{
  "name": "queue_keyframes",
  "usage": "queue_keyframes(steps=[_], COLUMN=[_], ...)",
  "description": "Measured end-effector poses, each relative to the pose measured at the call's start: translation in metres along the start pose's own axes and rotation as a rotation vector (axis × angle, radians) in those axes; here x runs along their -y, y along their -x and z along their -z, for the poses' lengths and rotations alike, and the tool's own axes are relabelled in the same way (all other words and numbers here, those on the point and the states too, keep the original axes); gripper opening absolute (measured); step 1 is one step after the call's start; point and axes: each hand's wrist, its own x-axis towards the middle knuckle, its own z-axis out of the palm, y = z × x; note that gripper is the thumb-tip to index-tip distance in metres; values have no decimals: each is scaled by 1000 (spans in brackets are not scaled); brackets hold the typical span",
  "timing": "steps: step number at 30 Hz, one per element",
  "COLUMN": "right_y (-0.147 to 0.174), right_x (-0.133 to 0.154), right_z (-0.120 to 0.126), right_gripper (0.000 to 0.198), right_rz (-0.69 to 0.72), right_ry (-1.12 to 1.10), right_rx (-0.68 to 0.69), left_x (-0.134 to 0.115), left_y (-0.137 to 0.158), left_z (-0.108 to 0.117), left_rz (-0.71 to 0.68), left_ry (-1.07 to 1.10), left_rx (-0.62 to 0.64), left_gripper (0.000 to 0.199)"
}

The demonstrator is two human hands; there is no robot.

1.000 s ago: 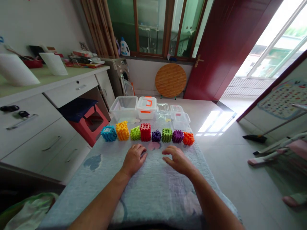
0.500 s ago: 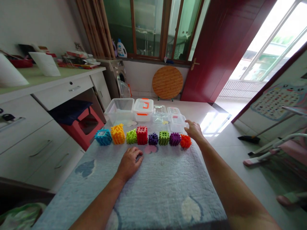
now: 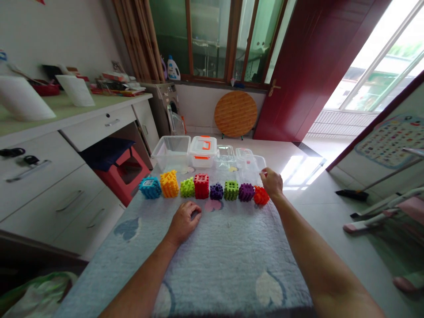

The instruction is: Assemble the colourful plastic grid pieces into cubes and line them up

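Note:
My left hand point(image 3: 186, 218) rests on the tablecloth, fingers loosely curled with a gap at the thumb, and holds nothing I can see. My right hand point(image 3: 271, 182) pinches the edge of a clear plastic lid point(image 3: 249, 172) at the right end of the containers. The lid looks tilted, and its outline is hard to make out. Between the hands runs a row of interlocking-block cubes: blue point(image 3: 150, 187), yellow point(image 3: 169, 183), light green point(image 3: 187, 187), red point(image 3: 202, 186), dark purple point(image 3: 216, 191), green point(image 3: 231, 190), purple point(image 3: 246, 192) and orange point(image 3: 261, 195), the last one just below my right hand.
Behind the cubes stand an open clear bin point(image 3: 171, 152), a lidded box with orange clips point(image 3: 203, 152) and smaller clear containers point(image 3: 225, 155). A blue cloth point(image 3: 215, 260) covers the table. A red stool point(image 3: 127, 170) stands left, near white drawers point(image 3: 73, 185).
My right hand has closed on the clear lid, which has shifted and tilted away from the container behind it. My left hand stays in place; the view has turned slightly left.

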Motion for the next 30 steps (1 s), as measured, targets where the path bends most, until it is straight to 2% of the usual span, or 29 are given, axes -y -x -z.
queue_keyframes(steps=[5, 9, 13, 16, 21, 25, 28, 30], right_y=[27, 76, 133, 168, 203, 212, 208, 201], right_x=[6, 24, 47, 59, 68, 66, 58, 50], right_z=[34, 67, 77, 65, 37, 33, 40, 48], right_gripper=[20, 16, 11, 8, 9, 5, 35, 43], right_rz=[98, 287, 450, 514, 546, 511, 468, 451], right_ry=[-224, -365, -439, -445, -411, -408, -470, -487], right_rx=[-257, -336, -198, -70, 79, 207, 361, 420], left_x=[-3, -4, -3, 0, 1, -9, -17, -20], left_y=[0, 1, 5, 8, 12, 16, 20, 22], left_z=[2, 5, 9, 10, 8, 7, 6, 6], left_rz=[13, 33, 97, 125, 94, -10, -60, -74], left_ry=[17, 91, 267, 371, 480, 633, 728, 781], left_rx=[3, -10, -121, -173, -161, -54, 67, 128], left_gripper=[11, 13, 28, 39, 53, 71, 93, 107])
